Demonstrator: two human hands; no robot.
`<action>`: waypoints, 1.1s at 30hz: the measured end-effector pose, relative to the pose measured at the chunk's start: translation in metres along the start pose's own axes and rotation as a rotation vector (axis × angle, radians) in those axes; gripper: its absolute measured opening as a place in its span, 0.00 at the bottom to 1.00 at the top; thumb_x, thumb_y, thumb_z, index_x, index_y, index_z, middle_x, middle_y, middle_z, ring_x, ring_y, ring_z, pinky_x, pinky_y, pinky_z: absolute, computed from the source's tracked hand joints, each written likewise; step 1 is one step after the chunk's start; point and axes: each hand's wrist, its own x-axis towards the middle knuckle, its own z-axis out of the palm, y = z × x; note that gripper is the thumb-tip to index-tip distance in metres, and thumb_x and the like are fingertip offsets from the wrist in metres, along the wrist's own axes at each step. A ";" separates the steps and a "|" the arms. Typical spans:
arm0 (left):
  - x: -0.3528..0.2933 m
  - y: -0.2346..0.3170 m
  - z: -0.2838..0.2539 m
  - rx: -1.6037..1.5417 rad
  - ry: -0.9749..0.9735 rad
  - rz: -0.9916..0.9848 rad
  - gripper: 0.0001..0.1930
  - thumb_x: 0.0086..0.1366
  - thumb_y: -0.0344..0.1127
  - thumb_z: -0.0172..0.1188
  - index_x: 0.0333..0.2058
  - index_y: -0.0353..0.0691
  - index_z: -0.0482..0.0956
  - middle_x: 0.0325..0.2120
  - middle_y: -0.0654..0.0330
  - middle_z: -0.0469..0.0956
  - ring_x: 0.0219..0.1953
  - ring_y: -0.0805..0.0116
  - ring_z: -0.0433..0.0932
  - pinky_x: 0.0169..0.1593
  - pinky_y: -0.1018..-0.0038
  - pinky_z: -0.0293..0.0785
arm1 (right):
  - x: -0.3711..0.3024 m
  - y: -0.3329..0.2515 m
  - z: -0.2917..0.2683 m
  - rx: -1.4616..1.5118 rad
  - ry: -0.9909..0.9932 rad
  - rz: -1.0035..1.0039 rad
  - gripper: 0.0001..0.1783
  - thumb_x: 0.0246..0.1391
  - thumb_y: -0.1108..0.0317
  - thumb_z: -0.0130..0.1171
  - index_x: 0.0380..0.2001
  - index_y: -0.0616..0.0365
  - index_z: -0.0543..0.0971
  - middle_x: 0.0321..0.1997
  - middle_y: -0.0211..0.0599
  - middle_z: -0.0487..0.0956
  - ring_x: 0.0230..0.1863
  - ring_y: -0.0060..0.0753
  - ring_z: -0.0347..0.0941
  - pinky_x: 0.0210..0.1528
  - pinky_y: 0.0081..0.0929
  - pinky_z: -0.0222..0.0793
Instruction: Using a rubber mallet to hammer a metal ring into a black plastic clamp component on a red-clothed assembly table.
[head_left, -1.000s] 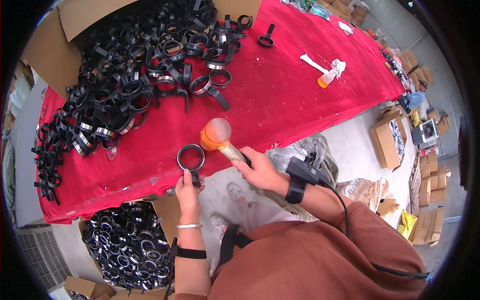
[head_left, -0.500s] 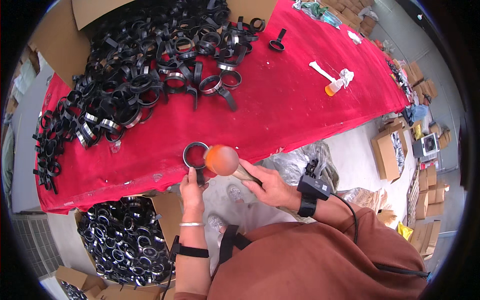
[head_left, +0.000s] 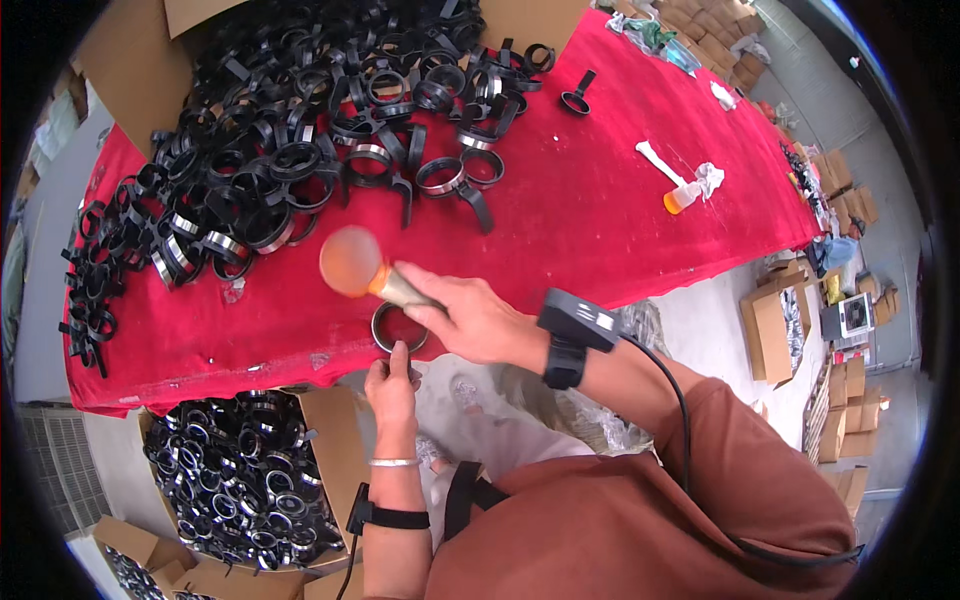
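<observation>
So we've got the left hand [head_left: 393,388], the nearer one, pinching the ring [head_left: 376,328] at its 12 o'clock, right hand [head_left: 477,317] clenched round the mallet [head_left: 378,277], axis 4-to-10, mallet's head at the ring's 11.

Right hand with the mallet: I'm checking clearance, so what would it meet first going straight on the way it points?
Likely the pile of black rings, to the upper left of the mallet in the right hand; heights are unclear, so it might pass over.
</observation>
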 end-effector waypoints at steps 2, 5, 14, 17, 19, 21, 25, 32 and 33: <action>-0.001 -0.001 -0.004 -0.017 0.016 -0.007 0.17 0.60 0.44 0.58 0.22 0.37 0.68 0.16 0.64 0.69 0.18 0.77 0.65 0.22 0.80 0.63 | -0.003 -0.014 -0.005 0.202 0.188 -0.112 0.27 0.56 0.64 0.51 0.58 0.58 0.61 0.34 0.60 0.74 0.35 0.60 0.72 0.36 0.45 0.68; -0.001 -0.003 0.000 -0.002 -0.026 0.005 0.16 0.61 0.45 0.57 0.23 0.39 0.69 0.16 0.65 0.69 0.18 0.77 0.66 0.23 0.80 0.65 | -0.031 0.022 0.011 0.061 0.213 -0.015 0.27 0.55 0.65 0.51 0.58 0.59 0.61 0.37 0.60 0.74 0.38 0.60 0.72 0.38 0.44 0.68; 0.001 -0.004 -0.004 0.127 0.032 0.097 0.19 0.59 0.45 0.59 0.19 0.36 0.69 0.14 0.63 0.69 0.17 0.78 0.65 0.22 0.79 0.61 | -0.026 0.003 0.000 0.205 0.242 -0.088 0.27 0.56 0.68 0.52 0.58 0.62 0.61 0.43 0.55 0.75 0.44 0.31 0.75 0.45 0.25 0.69; 0.003 -0.004 0.002 0.118 -0.010 0.099 0.20 0.59 0.46 0.59 0.19 0.36 0.70 0.14 0.63 0.70 0.17 0.79 0.65 0.22 0.79 0.61 | -0.021 0.033 0.007 0.007 0.078 0.090 0.27 0.55 0.65 0.51 0.58 0.58 0.61 0.36 0.59 0.75 0.38 0.60 0.73 0.38 0.42 0.69; 0.004 -0.007 -0.004 0.131 0.008 0.088 0.20 0.59 0.46 0.59 0.19 0.36 0.70 0.14 0.63 0.70 0.17 0.79 0.65 0.22 0.80 0.61 | -0.010 0.028 0.003 0.112 0.073 0.106 0.27 0.55 0.64 0.51 0.58 0.57 0.62 0.37 0.60 0.75 0.36 0.59 0.73 0.36 0.42 0.69; 0.005 -0.008 -0.006 0.130 0.008 0.130 0.19 0.59 0.46 0.60 0.19 0.36 0.70 0.14 0.64 0.70 0.17 0.79 0.64 0.21 0.80 0.61 | -0.014 0.000 -0.008 0.222 0.053 0.073 0.27 0.55 0.65 0.50 0.58 0.56 0.61 0.35 0.58 0.75 0.35 0.58 0.73 0.36 0.41 0.69; 0.002 -0.004 -0.003 0.125 -0.003 0.116 0.19 0.58 0.46 0.60 0.20 0.35 0.70 0.14 0.64 0.71 0.17 0.79 0.65 0.21 0.81 0.62 | -0.020 0.001 0.009 0.094 -0.020 -0.059 0.27 0.56 0.63 0.48 0.60 0.54 0.59 0.32 0.56 0.74 0.35 0.57 0.73 0.37 0.43 0.69; 0.000 -0.004 -0.005 0.208 -0.025 0.108 0.17 0.61 0.46 0.57 0.24 0.37 0.71 0.17 0.64 0.70 0.20 0.77 0.67 0.25 0.80 0.65 | -0.032 0.003 0.018 0.172 -0.047 0.063 0.27 0.56 0.67 0.49 0.59 0.60 0.59 0.43 0.55 0.75 0.42 0.53 0.74 0.43 0.38 0.70; 0.000 -0.003 -0.008 0.184 -0.089 0.105 0.17 0.61 0.46 0.58 0.28 0.35 0.71 0.21 0.63 0.71 0.24 0.76 0.69 0.27 0.79 0.68 | -0.039 0.002 0.017 0.220 0.046 0.032 0.27 0.56 0.65 0.47 0.59 0.59 0.59 0.43 0.57 0.74 0.42 0.59 0.72 0.42 0.42 0.69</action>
